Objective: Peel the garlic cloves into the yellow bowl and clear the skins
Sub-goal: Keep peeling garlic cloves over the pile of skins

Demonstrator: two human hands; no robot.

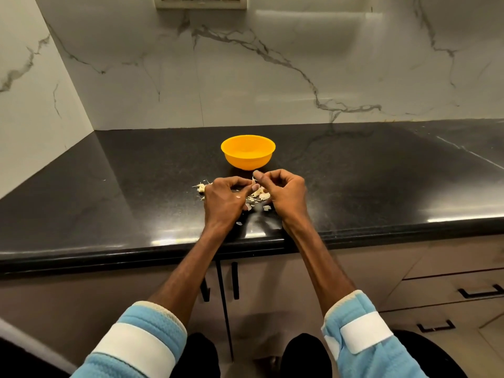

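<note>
step: peeling, mid-clove | left hand [223,199] + right hand [286,195] both appear to pinch one garlic clove [254,182] at the fingertips, low over loose skins [260,198] on countertop [131,186], just in front of yellow bowl [246,160] | next, likely: strip remaining skin, reach forward, drop clove in bowl

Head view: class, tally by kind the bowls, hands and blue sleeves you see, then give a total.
Bowls: 1, the yellow bowl
Hands: 2, left hand, right hand
Blue sleeves: 2, left sleeve, right sleeve
Total: 5
</note>
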